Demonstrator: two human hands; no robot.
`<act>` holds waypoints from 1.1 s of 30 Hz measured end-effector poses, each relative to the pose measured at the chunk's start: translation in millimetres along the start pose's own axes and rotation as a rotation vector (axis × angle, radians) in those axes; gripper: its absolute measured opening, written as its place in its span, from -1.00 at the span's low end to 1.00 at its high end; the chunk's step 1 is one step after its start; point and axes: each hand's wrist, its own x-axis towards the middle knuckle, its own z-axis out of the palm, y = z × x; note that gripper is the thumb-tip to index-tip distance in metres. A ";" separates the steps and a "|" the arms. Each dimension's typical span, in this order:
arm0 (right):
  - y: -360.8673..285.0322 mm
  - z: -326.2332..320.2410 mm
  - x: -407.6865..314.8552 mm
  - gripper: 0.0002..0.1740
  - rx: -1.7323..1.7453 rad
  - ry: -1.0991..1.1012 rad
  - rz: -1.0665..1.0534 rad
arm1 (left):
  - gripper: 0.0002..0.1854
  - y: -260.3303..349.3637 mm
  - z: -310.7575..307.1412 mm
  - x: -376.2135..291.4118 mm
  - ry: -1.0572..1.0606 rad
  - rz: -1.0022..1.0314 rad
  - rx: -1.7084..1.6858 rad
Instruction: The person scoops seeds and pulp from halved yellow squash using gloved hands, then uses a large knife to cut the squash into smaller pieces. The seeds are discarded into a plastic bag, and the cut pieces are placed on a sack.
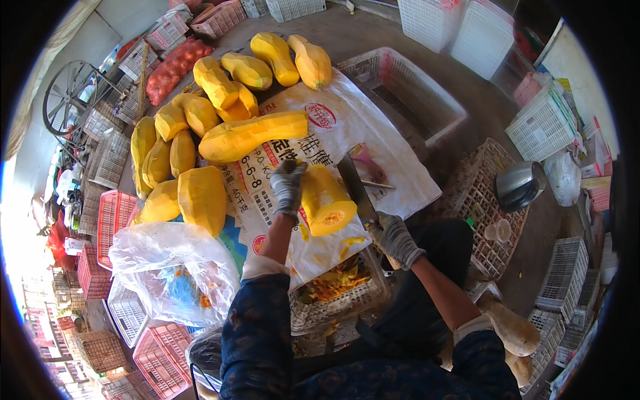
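A thick piece of peeled squash (325,192) lies on a white printed woven sack (400,165), its cut face with the seedy core towards me. My left hand (288,187), in a grey-striped glove, holds the piece at its far left side. My right hand (396,239), gloved alike, grips a cleaver (356,190). Its broad blade stands just right of the squash, pointing away from me. Beyond the blade lies a pink-handled tool (369,162), partly hidden. One long peeled squash (255,134) lies past my left hand.
Several peeled squashes (245,70) line the sack's far and left edges. A plastic bag (170,270) stands open at the left. Below the sack sits a crate with peelings (340,285). Unpeeled squashes (510,322) lie at my right, near an upturned crate (480,200) bearing a metal pot (520,186).
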 end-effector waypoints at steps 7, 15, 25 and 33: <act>-22.6 -11.2 -15.9 -0.71 -0.013 0.107 -0.072 | -0.87 18.1 -98.0 -121.0 -0.118 0.045 0.109; -73.0 -1.2 -26.4 -0.71 -0.241 0.150 -0.197 | -0.55 59.6 -117.0 -144.7 -0.473 0.127 0.676; -101.1 12.9 -15.9 -0.71 -0.531 -0.030 -0.077 | -0.57 90.9 16.3 6.1 -0.047 0.367 0.519; -105.4 16.5 1.3 -0.79 -0.525 -0.089 -0.048 | -0.68 36.1 33.1 36.8 -0.253 0.202 0.488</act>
